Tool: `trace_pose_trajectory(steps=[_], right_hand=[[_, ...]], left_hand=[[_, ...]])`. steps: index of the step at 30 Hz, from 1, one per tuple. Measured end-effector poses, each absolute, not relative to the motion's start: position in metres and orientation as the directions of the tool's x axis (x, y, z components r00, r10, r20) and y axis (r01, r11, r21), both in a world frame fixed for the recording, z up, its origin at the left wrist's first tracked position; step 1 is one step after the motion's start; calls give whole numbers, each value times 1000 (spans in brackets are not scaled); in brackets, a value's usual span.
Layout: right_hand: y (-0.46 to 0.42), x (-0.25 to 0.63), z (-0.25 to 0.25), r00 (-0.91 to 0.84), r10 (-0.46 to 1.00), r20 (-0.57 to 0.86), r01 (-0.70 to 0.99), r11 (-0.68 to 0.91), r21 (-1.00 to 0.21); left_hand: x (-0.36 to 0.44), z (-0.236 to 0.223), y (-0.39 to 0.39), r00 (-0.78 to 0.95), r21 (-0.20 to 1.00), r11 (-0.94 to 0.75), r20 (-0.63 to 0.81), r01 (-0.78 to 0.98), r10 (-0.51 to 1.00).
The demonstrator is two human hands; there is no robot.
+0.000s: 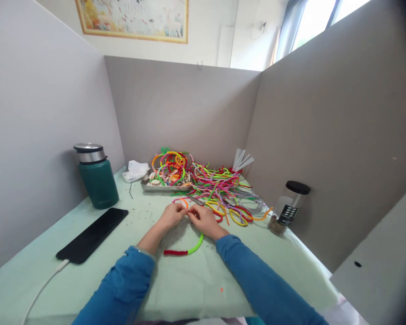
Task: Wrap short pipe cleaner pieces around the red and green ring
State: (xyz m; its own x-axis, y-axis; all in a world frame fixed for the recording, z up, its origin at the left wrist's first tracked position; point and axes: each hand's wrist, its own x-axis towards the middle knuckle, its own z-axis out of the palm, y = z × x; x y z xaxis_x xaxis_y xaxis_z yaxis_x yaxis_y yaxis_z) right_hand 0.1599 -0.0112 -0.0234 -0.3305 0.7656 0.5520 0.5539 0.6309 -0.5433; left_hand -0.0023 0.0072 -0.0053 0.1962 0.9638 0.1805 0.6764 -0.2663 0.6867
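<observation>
My left hand (172, 215) and my right hand (204, 220) meet in the middle of the pale green table, fingers pinched together on a pipe cleaner. A short orange bit (185, 202) shows between the fingertips. From under my right hand a green length curves down and joins a red length (184, 251) lying on the table between my blue sleeves. Just beyond my hands lies a loose pile of coloured pipe cleaners (223, 192).
A metal tray (162, 186) with looped pipe cleaners stands at the back. A green flask (97, 177) and a black phone (93, 234) with a white cable lie left. A black-lidded jar (287, 206) stands right. Grey partition walls enclose the table.
</observation>
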Motion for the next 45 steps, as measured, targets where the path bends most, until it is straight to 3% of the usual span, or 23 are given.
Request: trace_pose_trajectory(steps=[14,26,45], right_hand=[[-6,160,-27,-348,784,514,577,611,-542],[-8,160,-23,-320,802,504,550,590,-591],[-9,159,-24,-332,791,514,561,603,-566]], left_hand=[[0,-5,5,201,652,-258,162,713,966],[-1,-8,8,195,647,-309,243,698,950],[0,-3,5,232,627,-308,202,716,952]])
